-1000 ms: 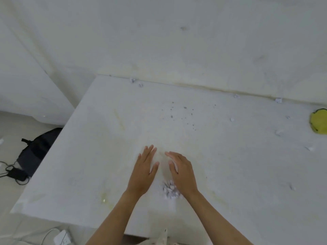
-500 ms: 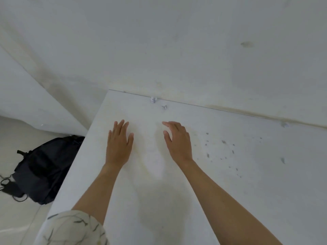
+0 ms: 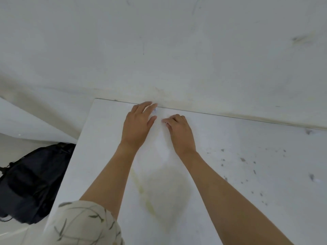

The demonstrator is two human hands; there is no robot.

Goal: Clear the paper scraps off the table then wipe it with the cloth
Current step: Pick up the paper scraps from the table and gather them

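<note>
Where hands meet, scrap (half hidden)

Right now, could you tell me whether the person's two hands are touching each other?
Apart. The head view shows bare white table in the gap between the left hand thumb and the right hand fingertips.

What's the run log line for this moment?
stage: gathering scraps | left hand: open, by paper scrap | right hand: curled | cloth: unseen

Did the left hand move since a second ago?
Yes. The left hand went forward across the table, away from the person, up to the far edge by the wall. Its fingertips now reach that edge.
</note>
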